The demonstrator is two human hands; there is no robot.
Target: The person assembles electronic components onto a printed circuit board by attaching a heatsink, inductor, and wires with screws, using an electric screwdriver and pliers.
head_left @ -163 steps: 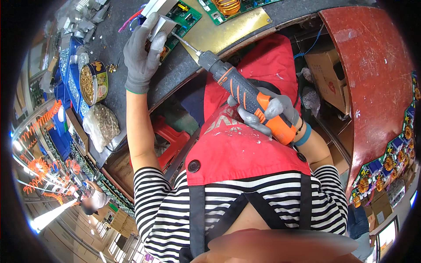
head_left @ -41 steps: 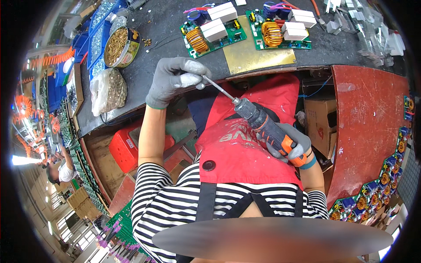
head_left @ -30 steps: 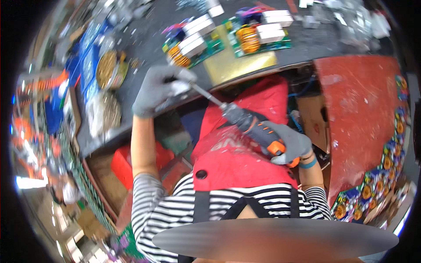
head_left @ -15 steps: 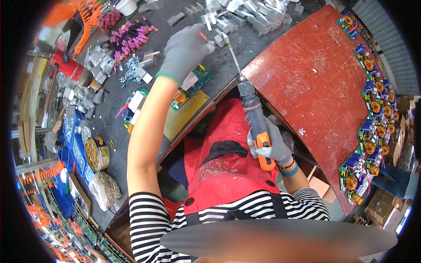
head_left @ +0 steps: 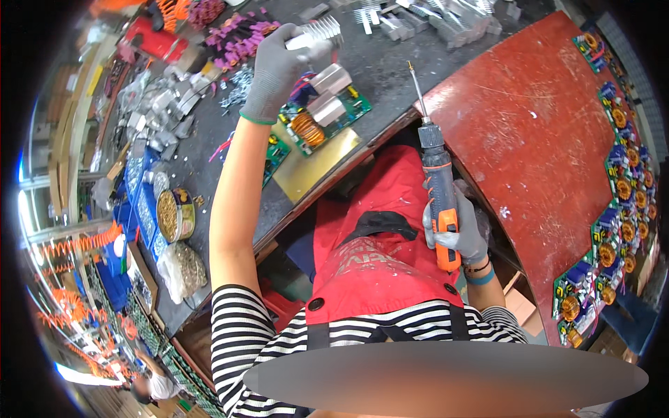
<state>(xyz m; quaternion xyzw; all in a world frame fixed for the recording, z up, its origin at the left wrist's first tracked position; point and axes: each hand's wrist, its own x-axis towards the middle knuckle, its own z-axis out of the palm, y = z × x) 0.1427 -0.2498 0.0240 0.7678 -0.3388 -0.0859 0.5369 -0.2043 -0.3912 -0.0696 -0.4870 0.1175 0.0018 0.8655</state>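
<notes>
1. Power screwdriver (head_left: 439, 188): wrapped by right hand (head_left: 465, 235), bit pointing away from the body.
2. Circuit board (head_left: 329, 113): on bench (head_left: 380, 87).
3. Finned heatsink (head_left: 322, 33): pinched by left hand (head_left: 272, 73) above bench; step seemingly fetching; next move calls for steady clearance over the board.

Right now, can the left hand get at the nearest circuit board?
Probably yes: the left hand is close, nothing visible between. But it holds a finned metal piece, so grasping the circuit board looks harder.
</notes>
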